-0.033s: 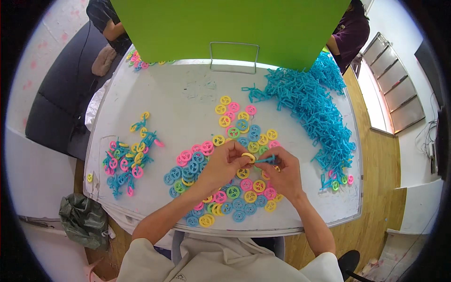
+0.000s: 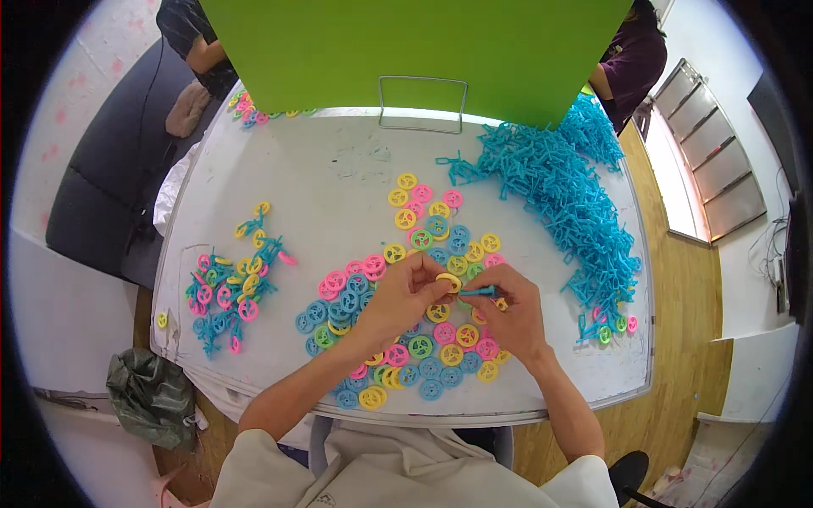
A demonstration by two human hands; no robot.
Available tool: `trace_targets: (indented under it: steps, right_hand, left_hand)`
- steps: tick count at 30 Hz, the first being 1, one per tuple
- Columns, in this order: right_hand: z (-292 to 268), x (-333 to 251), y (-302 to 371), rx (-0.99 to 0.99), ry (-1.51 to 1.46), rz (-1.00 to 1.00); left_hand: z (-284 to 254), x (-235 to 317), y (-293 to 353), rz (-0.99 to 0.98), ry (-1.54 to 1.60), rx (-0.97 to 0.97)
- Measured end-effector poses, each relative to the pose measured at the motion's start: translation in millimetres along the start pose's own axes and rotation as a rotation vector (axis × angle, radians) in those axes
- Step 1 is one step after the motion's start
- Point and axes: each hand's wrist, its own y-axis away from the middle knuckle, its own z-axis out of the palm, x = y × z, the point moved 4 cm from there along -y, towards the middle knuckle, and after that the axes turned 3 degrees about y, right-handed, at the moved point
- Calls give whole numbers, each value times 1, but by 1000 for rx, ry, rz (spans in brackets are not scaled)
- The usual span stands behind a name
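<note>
Over the middle of the table, my left hand (image 2: 395, 298) pinches a small yellow plastic wheel (image 2: 448, 281) between thumb and fingers. My right hand (image 2: 517, 317) is closed on a thin blue plastic piece (image 2: 479, 291), its near end against the wheel's side. Whether the two are joined I cannot make out. Beneath and around both hands lie many loose spoked wheels, such as a pink wheel (image 2: 445, 332) and a blue wheel (image 2: 431, 389). To the left is a heap of blue pieces with wheels on them (image 2: 223, 296).
A large pile of blue forked pieces (image 2: 559, 182) covers the table's right side. A green panel (image 2: 406, 55) with a wire bracket (image 2: 422, 127) stands at the back. Two other people, one in a dark sleeve (image 2: 635, 59), are partly visible behind it. The white table (image 2: 288, 161) has rounded edges.
The blue piece in my right hand has turned slightly to lie more level. Both hands stay in nearly the same place.
</note>
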Motion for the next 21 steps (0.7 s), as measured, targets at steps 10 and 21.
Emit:
trace_targets:
  steps: [10, 21]
  right_hand:
    - [-2, -12, 4, -29, 271, -230]
    - [6, 3, 4, -41, -52, 180]
  left_hand:
    - [4, 1, 1, -121, 19, -50]
    - [3, 13, 3, 16, -107, 20]
